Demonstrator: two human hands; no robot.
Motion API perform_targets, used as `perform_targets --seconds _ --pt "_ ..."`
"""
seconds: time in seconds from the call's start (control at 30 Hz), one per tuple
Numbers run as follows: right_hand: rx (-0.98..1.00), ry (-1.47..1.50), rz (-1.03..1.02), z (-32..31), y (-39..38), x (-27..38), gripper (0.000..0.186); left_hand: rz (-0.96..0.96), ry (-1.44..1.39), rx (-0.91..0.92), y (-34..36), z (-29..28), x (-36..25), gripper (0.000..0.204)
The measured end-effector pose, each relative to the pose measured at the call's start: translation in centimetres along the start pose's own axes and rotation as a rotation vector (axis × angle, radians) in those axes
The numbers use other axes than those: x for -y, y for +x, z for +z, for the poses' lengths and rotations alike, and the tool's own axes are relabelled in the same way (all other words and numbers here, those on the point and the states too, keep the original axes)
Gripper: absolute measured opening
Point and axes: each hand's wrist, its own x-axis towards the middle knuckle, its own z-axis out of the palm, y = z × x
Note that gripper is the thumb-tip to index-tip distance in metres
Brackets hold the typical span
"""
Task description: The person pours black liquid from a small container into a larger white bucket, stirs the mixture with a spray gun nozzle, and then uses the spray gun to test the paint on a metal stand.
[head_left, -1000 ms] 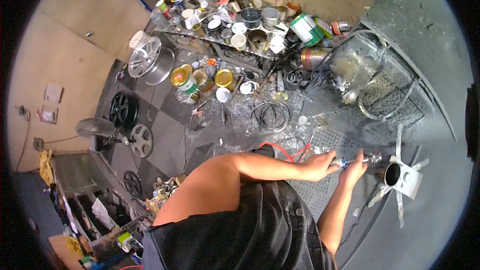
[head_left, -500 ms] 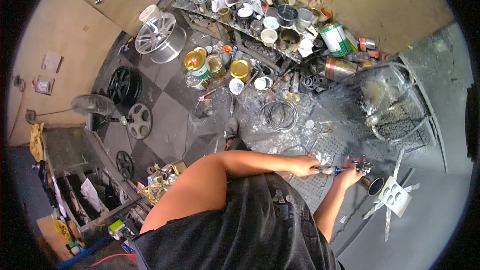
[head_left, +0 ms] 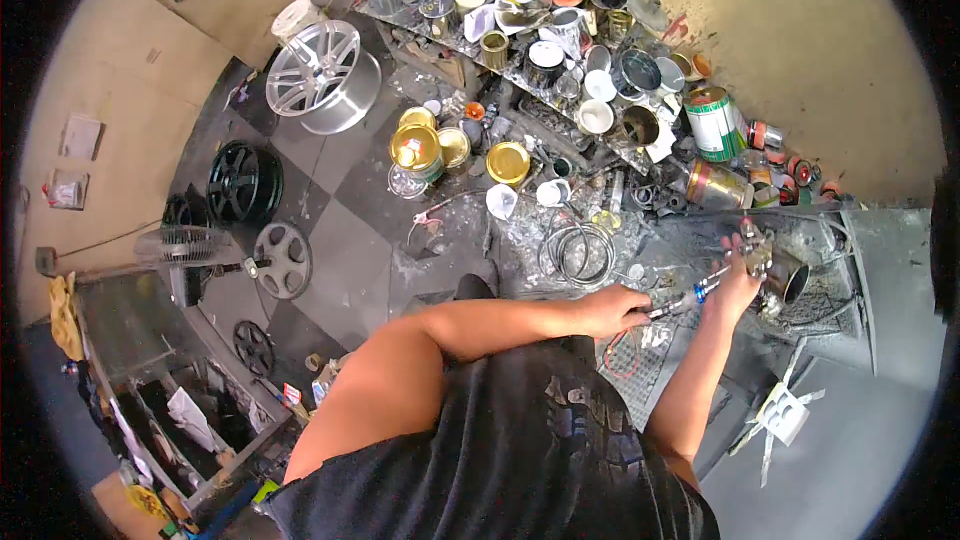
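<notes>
My right hand (head_left: pixel 735 292) is wrapped round the grip of a metal spray gun (head_left: pixel 760 252), held over the right side of the floor. A dark round cup (head_left: pixel 790 280) is on the gun's right side. From the gun's lower end, a blue and silver fitting (head_left: pixel 702 290) leads towards my left hand (head_left: pixel 612 311). That hand reaches across my body, its fingers closed on the air hose (head_left: pixel 664 310) just behind the fitting. Beyond the gun lies a dark, paint-crusted mesh panel (head_left: pixel 825 290).
A bench (head_left: pixel 540 90) crowded with paint cans and cups runs along the far wall. Gold-lidded cans (head_left: pixel 508 163) and a coiled hose (head_left: pixel 578 252) lie on the floor. At left are a silver wheel rim (head_left: pixel 345 100), a black rim (head_left: pixel 243 183) and a fan (head_left: pixel 183 250).
The spray gun has moved farther away and slightly right, from near the taped white plate to over the mesh panel. Both hands keep their hold. The head view has shifted slightly.
</notes>
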Motion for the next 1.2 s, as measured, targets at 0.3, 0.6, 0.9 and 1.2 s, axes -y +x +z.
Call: perform_targets --seconds 0.3,0.6,0.9,1.2 --pt "0.256 -0.048 -0.029 13.1 6.0 1.0 0.037 0.075 0.088 -0.218 3.3 -8.5 2.9 0.024" --pt "0.668 -0.549 -0.050 21.5 9.7 -0.1 0.042 -0.306 0.236 -0.482 2.6 -22.7 7.8 0.030" --pt "0.703 -0.728 -0.237 24.5 8.5 -4.0 0.053 -0.368 0.531 -0.486 10.4 -37.5 10.7 0.045" --pt "0.573 -0.978 -0.119 27.7 6.1 -7.3 0.059 -0.689 0.866 -0.471 19.8 -45.9 14.3 0.091"
